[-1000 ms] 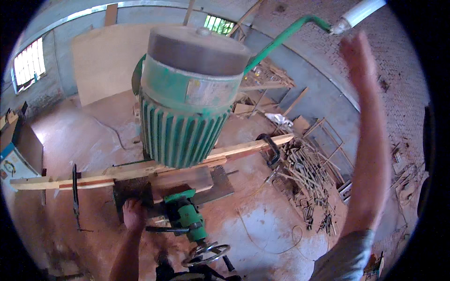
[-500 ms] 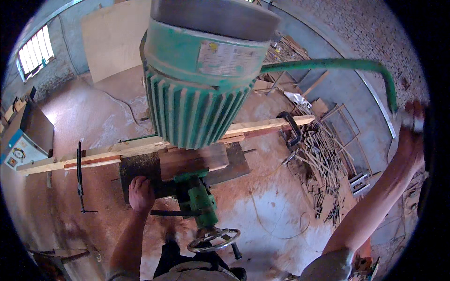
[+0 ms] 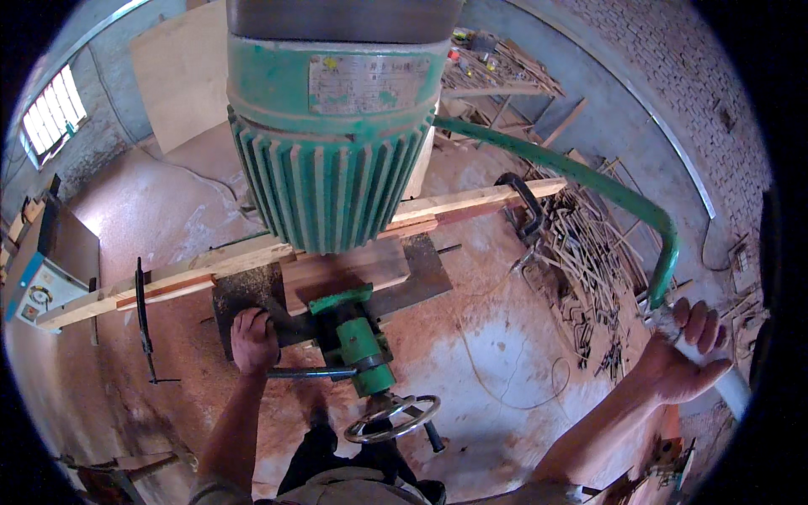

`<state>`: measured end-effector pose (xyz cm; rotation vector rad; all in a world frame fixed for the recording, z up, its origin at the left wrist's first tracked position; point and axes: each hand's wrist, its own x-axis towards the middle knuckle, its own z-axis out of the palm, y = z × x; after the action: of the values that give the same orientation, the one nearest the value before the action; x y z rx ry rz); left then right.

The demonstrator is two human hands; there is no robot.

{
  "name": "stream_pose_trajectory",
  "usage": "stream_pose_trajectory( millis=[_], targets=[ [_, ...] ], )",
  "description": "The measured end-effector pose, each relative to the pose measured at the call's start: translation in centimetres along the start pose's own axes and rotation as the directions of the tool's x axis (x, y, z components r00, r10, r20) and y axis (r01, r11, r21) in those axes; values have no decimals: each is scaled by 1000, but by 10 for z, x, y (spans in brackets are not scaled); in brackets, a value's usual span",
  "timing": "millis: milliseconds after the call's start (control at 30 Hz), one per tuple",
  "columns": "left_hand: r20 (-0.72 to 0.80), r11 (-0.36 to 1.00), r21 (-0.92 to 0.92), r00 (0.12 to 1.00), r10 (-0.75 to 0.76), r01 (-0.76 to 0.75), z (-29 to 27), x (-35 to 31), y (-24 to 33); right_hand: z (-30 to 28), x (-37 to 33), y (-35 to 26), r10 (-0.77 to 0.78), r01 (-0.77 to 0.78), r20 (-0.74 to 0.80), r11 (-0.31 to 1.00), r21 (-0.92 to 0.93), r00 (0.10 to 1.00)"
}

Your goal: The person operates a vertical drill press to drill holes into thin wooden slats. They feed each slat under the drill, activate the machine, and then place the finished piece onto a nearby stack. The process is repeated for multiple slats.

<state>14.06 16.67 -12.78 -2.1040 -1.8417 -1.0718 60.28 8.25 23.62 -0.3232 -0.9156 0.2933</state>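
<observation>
And here's the right hand (image 3: pixel 686 353), closed firmly round the pale handle (image 3: pixel 730 391), fingers wrapped over it and the thumb standing apart! That handle sits at the end of a bent green lever (image 3: pixel 581 172), which sweeps away ahead and to the left of the right hand, up to the big green motor (image 3: pixel 328 168). The motor looms ahead of both hands, much nearer the left.

Over to the left hand (image 3: pixel 252 341): fingers half curled, resting at the near edge of the dark machine table (image 3: pixel 421 282). Whether it truly grips that edge, I can't tell from here.

Just ahead and to the right of the left hand lies the wood block (image 3: pixel 345 273), on the table under the motor's near end. Right beside that same hand comes the green vise (image 3: pixel 358 345), its front plate against the block, with a metal handwheel (image 3: pixel 391 418) closer to the body, and a dark rod (image 3: pixel 311 372) reaching back toward the left wrist.

Beyond the block, a long plank (image 3: pixel 480 199) runs across, one black clamp (image 3: pixel 143 311) out left of the left hand, another clamp (image 3: pixel 532 206) ahead and left of the right hand, near a heap of metal clamps (image 3: pixel 581 261).
</observation>
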Motion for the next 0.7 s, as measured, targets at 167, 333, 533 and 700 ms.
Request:
stream_pose_trajectory(
  millis=[167,333,533,700],
  targets=[
    [-11,1000,9,1000,14,-13,0,-1,1,-27,-34,-1,90,-101,108,989,106,990],
    [-23,999,1,999,38,-38,-3,2,3,-51,-72,-2,150,-160,110,983,86,983],
    [-1,1000,-6,1000,12,-12,-3,3,3,-90,-119,-3,196,-185,143,979,-82,970],
    [14,1000,27,1000,7,-8,-5,1,4,-137,-175,-4,316,-306,3,921,-243,949]
  ],
)
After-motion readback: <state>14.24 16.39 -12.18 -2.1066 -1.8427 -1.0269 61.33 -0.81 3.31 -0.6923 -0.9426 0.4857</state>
